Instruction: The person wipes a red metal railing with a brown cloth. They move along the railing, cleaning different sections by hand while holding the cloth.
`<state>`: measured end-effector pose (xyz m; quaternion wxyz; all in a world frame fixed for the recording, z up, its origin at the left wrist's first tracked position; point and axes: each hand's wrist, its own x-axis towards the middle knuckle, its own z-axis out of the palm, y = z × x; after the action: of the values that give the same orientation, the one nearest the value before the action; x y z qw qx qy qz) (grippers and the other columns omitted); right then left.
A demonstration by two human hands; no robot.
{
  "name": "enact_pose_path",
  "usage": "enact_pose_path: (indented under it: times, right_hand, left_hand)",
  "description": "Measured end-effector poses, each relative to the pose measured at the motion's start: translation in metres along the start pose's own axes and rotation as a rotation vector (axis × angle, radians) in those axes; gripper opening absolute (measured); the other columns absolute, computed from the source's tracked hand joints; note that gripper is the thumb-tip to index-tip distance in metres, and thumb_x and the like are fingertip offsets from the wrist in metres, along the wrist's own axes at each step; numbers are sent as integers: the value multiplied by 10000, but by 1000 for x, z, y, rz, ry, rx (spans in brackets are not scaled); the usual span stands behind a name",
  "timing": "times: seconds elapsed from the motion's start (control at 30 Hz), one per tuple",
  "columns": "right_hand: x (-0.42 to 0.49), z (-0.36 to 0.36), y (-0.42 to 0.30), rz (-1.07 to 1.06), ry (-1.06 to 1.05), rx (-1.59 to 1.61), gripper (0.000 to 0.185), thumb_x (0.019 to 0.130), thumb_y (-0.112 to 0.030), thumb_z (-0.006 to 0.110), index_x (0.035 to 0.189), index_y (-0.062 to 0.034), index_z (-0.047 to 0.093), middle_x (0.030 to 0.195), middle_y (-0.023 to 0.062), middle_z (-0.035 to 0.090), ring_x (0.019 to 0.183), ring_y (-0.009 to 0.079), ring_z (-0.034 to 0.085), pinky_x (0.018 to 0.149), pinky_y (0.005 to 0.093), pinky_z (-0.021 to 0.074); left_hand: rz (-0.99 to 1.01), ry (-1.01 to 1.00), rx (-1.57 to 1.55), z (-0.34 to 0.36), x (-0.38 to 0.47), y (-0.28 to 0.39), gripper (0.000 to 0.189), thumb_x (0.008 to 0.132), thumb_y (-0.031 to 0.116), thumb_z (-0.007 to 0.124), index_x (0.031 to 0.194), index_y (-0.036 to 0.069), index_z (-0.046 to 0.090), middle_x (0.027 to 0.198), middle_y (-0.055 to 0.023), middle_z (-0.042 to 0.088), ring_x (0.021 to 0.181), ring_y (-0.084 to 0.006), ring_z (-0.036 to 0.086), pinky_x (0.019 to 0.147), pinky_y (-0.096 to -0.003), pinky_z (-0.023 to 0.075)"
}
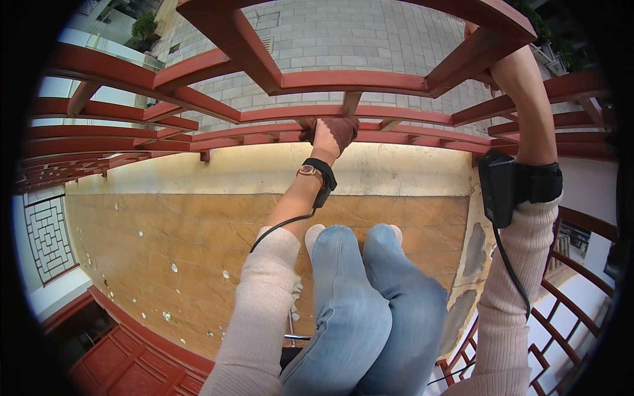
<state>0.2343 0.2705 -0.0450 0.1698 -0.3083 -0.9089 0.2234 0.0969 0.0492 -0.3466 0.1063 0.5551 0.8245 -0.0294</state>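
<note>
My left hand (329,134) presses a dark maroon cloth (343,132) against a lower bar of the red lattice railing (354,80) in front of me. The cloth wraps over most of that hand, and its fingers are largely hidden. A gold-toned wristwatch (307,170) and a black strapped device are on the left wrist. My right hand (471,30) reaches up behind the slanted bar at the upper right; the bar hides most of it, so whether it grips anything cannot be made out. A black device (497,188) is strapped to the right forearm.
My knees in blue jeans (346,307) are bent above a tan floor (188,257) scattered with small pale flakes. A low cream ledge (396,168) runs under the railing. Grey paving (342,34) lies beyond. Red panelling (133,366) stands at lower left, more red lattice (559,302) at right.
</note>
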Motion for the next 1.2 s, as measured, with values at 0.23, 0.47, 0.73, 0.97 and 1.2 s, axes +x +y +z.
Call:
enact_pose_path:
  times: [0.23, 0.47, 0.73, 0.97, 1.2]
  right_hand:
    - [-19, -4, -30, -338, 163, -232, 229, 809, -17, 702, 1030, 35, 669, 864, 208, 688, 799, 310, 660, 717, 414, 529]
    - [-15, -5, -40, -120, 70, 117, 227, 874, -10, 673, 1089, 53, 635, 881, 157, 684, 771, 181, 603, 645, 381, 533]
    - [-11, -1, -17, -356, 139, -195, 166, 930, -66, 632, 1064, 31, 645, 874, 156, 680, 766, 221, 630, 674, 414, 532]
    - [-17, -16, -46, 25, -1, -81, 131, 924, -80, 625, 998, 23, 656, 841, 172, 671, 779, 277, 654, 694, 430, 532]
    - [-10, -8, -23, -170, 24, -267, 149, 869, -67, 642, 985, 23, 670, 791, 177, 684, 664, 283, 651, 595, 400, 526]
  left_hand:
    - [-2, 173, -335, -19, 17, 67, 127, 794, 200, 657, 869, 104, 691, 772, -114, 716, 786, -305, 712, 737, -426, 538]
    - [98, 412, 62, 6, 13, 52, 217, 844, 112, 628, 1060, 98, 650, 879, -94, 705, 942, -302, 688, 860, -401, 522]
    - [153, 85, 171, 0, -2, 20, 405, 659, 228, 829, 988, 101, 629, 850, -72, 682, 800, -264, 696, 719, -372, 540]
    - [61, 365, 221, 24, -27, -28, 166, 859, 248, 670, 923, 101, 627, 947, -54, 712, 878, -248, 693, 750, -357, 546]
    - [169, 19, 335, 16, -24, -22, 195, 872, 230, 672, 1021, 103, 675, 799, -59, 707, 778, -238, 705, 699, -380, 501]
